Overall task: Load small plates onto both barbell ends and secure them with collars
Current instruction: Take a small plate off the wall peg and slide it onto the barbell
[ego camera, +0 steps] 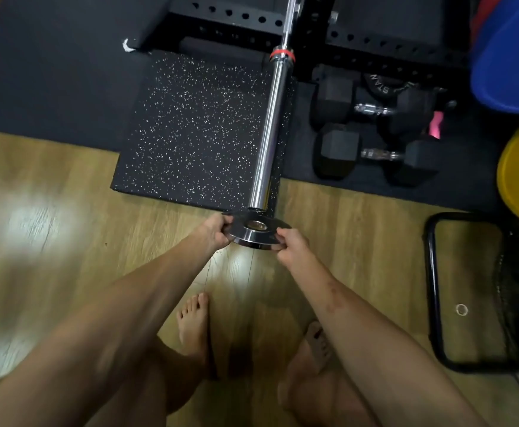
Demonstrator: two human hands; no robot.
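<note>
Bare forearms reached down over bare feet on the pale wood-plank floor (51,186), and the left hand (213,231) and right hand (293,246) each pinched an opposite edge of a small, shiny chrome-rimmed weight plate (256,234), thumbs on top and fingers curled beneath. It hung flat just in front of the open tip of the chrome barbell sleeve (269,131), which was bare back to its red-ringed shoulder (282,53) above the speckled black rubber mat (196,131). Loading this end seemed under way: the plate likely needed tipping upright, its brass-lined hole (255,224) aligned with the sleeve, then pushing on; no collar was evident.
</note>
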